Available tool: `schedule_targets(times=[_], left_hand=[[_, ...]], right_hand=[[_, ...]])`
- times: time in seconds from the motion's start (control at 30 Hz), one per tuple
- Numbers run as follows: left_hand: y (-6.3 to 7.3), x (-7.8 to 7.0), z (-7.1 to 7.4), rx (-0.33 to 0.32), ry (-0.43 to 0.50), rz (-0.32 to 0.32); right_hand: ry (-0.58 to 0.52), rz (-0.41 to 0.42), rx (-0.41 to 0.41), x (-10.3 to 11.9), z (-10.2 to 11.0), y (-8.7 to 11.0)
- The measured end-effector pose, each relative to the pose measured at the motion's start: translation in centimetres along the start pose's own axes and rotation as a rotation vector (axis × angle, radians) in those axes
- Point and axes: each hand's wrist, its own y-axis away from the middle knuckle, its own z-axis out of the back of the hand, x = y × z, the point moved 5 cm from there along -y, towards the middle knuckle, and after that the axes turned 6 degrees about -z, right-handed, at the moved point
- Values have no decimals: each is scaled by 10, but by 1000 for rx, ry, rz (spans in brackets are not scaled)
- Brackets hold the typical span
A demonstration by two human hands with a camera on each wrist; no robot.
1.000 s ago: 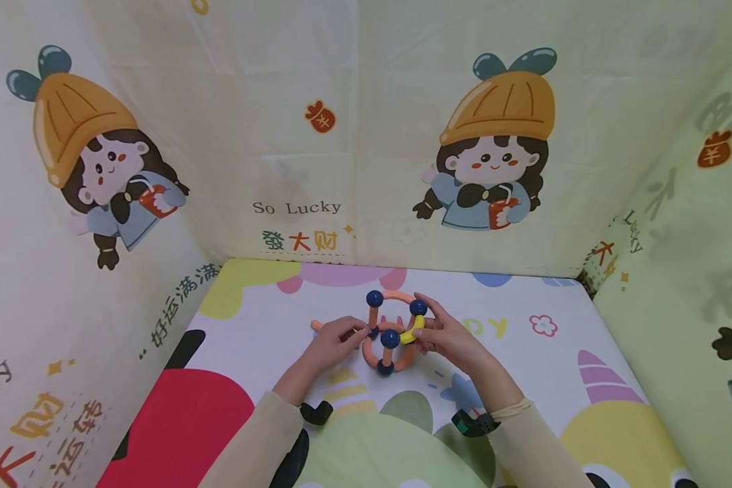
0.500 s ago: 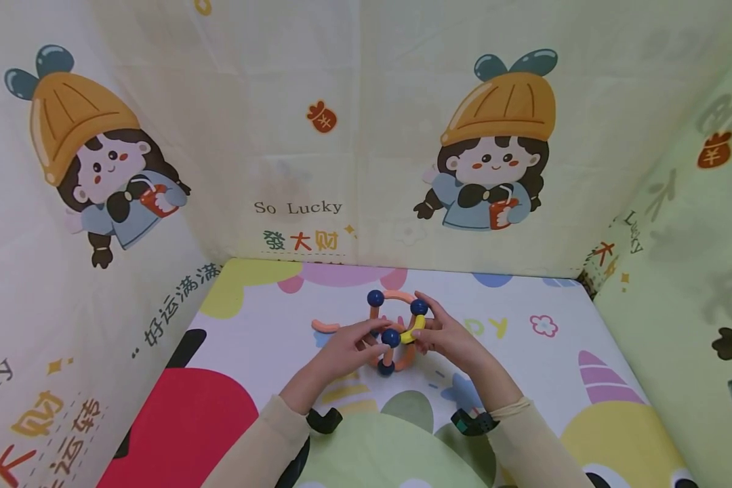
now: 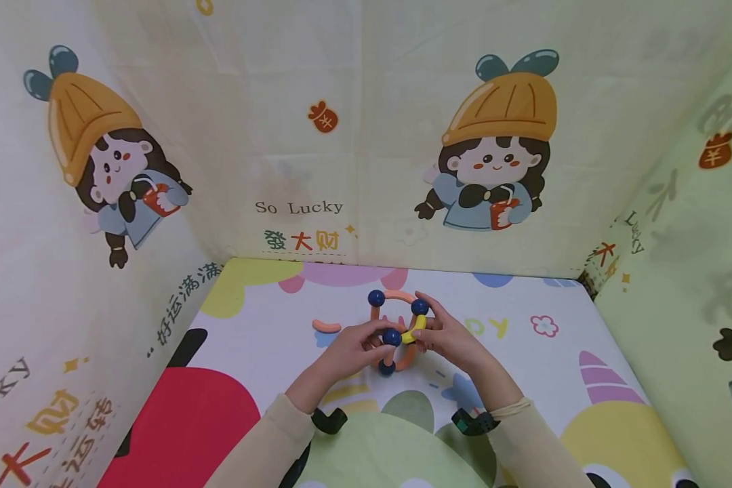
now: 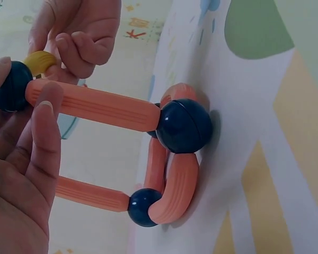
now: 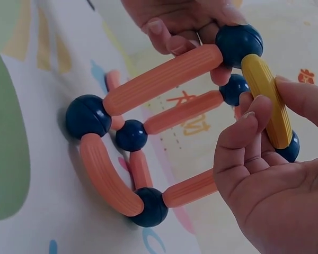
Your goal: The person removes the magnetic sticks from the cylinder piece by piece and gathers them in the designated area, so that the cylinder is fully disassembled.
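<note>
A framework of blue balls and orange sticks stands on the table, one orange post (image 4: 95, 105) rising from a lower blue ball (image 4: 184, 126). My left hand (image 3: 355, 348) grips the near upper blue ball (image 5: 239, 46), thumb on one side and fingers on the other. Between thumb and fingers, my right hand (image 3: 454, 342) pinches a yellow curved stick (image 5: 267, 100). One end of this stick meets the ball in my left hand; its other end reaches the far right upper ball (image 3: 419, 307). My left fingers partly cover the framework in the head view.
A loose orange curved stick (image 3: 326, 327) lies on the table left of the framework. Printed cloth (image 3: 378, 169) walls the table in at the back and both sides. Coloured cartoon shapes cover the tabletop (image 3: 524, 366).
My left hand has moved right and toward me, from the framework's left side onto the near upper ball, uncovering the loose orange stick. My right hand stays on the yellow stick.
</note>
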Motion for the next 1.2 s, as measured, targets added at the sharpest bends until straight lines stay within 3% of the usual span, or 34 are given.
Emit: schedule_targets(times=[0.33, 0.57, 0.73, 1.2], left_hand=[[-1, -5, 1, 4, -31, -22], [-2, -4, 1, 15, -37, -28], [-3, -4, 1, 14, -32, -36], [-2, -1, 1, 6, -29, -1]], right_hand=[[20, 6, -4, 4, -1, 1], [114, -24, -62, 1, 0, -3], [107, -42, -81, 0, 2, -5], [162, -29, -115, -5, 6, -7]])
